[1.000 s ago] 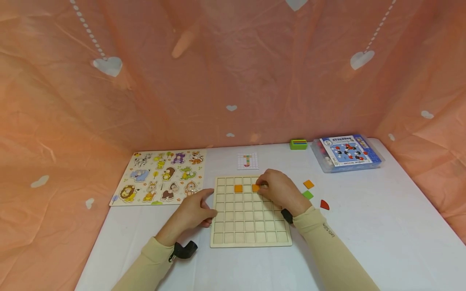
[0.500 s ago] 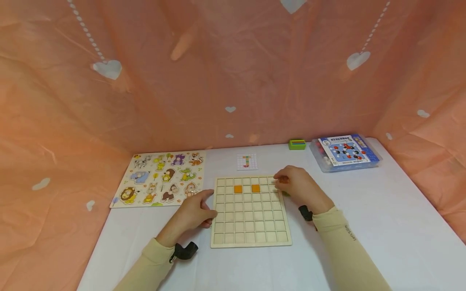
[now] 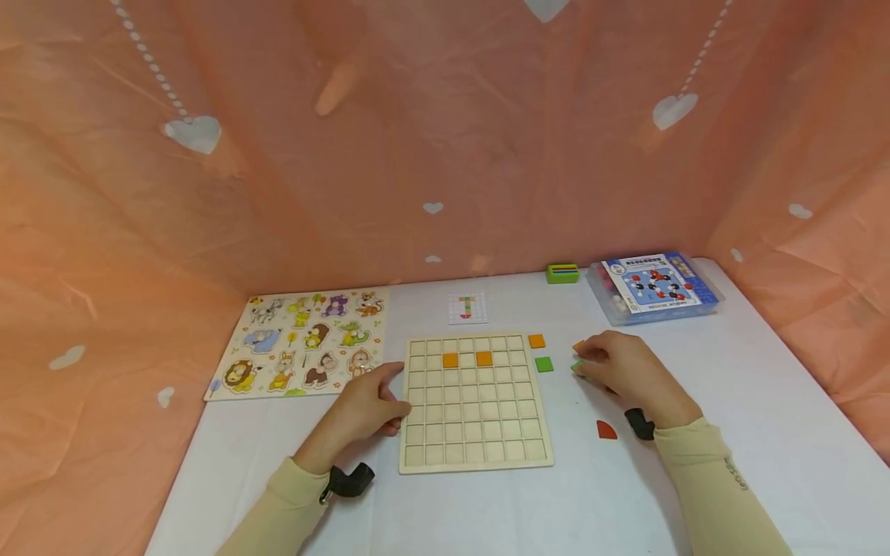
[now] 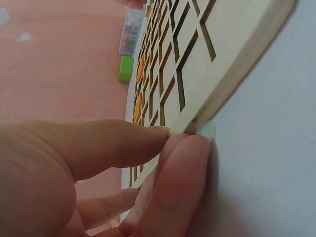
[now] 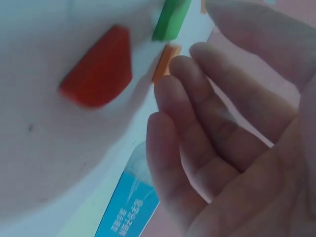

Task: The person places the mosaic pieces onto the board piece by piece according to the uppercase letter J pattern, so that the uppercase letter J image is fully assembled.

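My left hand grips the left edge of a pale wooden grid board. In the left wrist view the thumb lies on the top of the rim and a finger presses its side. Two orange square tiles sit in cells of the board's second row, one cell apart. My right hand is off to the right, thumb and fingers apart, fingertips right at an orange tile and a green tile. In the right wrist view the fingers are loosely bent beside a green tile and a red rounded piece.
Beside the board lie another orange tile, a green tile and a red quarter-circle. A pattern card lies behind it. An animal puzzle is left; a green block and plastic case stand back right.
My right hand has left the second orange tile in its cell and moved right, off the board, to the loose tiles. The left hand stays at the board's edge.
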`<state>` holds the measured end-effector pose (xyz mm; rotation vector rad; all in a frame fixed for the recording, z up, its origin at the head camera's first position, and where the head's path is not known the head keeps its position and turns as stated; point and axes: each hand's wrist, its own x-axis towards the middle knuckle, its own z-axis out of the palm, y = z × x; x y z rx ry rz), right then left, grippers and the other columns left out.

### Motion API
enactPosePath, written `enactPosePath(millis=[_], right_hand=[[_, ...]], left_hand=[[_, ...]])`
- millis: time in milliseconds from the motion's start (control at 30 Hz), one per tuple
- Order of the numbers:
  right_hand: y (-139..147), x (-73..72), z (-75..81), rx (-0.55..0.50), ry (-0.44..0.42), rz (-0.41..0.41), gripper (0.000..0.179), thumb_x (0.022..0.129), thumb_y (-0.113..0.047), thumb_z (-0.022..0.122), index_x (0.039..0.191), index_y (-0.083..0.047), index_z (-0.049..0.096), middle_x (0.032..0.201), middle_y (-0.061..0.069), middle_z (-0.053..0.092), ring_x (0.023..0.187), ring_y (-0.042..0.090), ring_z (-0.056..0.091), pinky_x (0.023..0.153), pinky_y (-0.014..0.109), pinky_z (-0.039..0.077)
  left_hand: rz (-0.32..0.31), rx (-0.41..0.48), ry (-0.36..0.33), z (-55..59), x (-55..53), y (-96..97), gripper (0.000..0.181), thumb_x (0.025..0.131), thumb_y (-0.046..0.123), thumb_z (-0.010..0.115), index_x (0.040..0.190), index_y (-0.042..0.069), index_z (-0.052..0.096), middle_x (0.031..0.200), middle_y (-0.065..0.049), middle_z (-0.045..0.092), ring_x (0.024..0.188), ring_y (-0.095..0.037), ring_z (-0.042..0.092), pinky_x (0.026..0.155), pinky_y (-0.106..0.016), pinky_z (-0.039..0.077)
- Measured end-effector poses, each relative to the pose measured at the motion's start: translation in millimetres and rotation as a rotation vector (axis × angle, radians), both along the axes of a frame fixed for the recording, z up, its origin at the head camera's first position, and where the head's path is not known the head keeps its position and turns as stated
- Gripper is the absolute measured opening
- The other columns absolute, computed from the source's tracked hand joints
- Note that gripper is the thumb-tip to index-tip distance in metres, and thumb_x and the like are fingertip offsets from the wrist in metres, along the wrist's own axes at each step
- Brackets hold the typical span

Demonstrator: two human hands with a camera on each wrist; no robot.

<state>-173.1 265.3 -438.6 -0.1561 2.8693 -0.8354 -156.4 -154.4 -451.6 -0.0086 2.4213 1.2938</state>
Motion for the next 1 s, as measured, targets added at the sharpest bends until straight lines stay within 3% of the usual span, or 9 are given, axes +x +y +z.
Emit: enactPosePath(millis=[200, 433, 667, 1000], right_hand=[[1.9, 0.9, 0.3, -0.036, -0.103, -0.049, 0.031, 0.094, -0.024, 0.084, 0.117, -0.005, 0.077, 0.107, 0.011, 0.074, 0.087, 0.021, 0.063, 0.069, 0.03, 0.056], [1.5, 0.9, -0.3, 0.004, -0.147, -0.047, 0.033, 0.091, -0.025, 0.087, 0.115, -0.004, 0.077, 0.102, 0.008, 0.073, 0.093, 0.023, 0.062, 0.077, 0.032, 0.055], [4.4, -0.6, 1.5, -0.003, -0.188, -0.059, 0.03, 0.093, -0.02, 0.084, 0.116, -0.002, 0.076, 0.098, 0.01, 0.07, 0.088, 0.023, 0.061, 0.068, 0.03, 0.055], [7.4, -2.3, -0.8, -0.015, -0.213, -0.08, 0.031, 0.094, -0.018, 0.083, 0.119, -0.002, 0.074, 0.099, 0.011, 0.07, 0.083, 0.023, 0.061, 0.067, 0.031, 0.056]], left_hand=[[-0.005, -0.005, 0.006, -1.2, -0.7, -1.6, 0.077, 0.093, 0.006, 0.08, 0.163, 0.008, 0.047, 0.08, -0.009, 0.07, 0.061, -0.015, 0.069, 0.059, -0.03, 0.064], [-0.002, -0.007, 0.004, -0.3, -1.0, -1.9, 0.077, 0.092, 0.006, 0.08, 0.162, 0.009, 0.048, 0.08, -0.009, 0.07, 0.06, -0.015, 0.069, 0.059, -0.031, 0.065], [0.0, -0.02, -0.002, -0.8, -0.3, -1.1, 0.077, 0.092, 0.007, 0.081, 0.162, 0.01, 0.048, 0.08, -0.009, 0.07, 0.06, -0.015, 0.069, 0.059, -0.031, 0.065], [0.004, -0.008, -0.002, 0.1, 0.1, -0.3, 0.077, 0.092, 0.006, 0.081, 0.162, 0.01, 0.048, 0.081, -0.009, 0.07, 0.061, -0.015, 0.069, 0.06, -0.031, 0.065]])
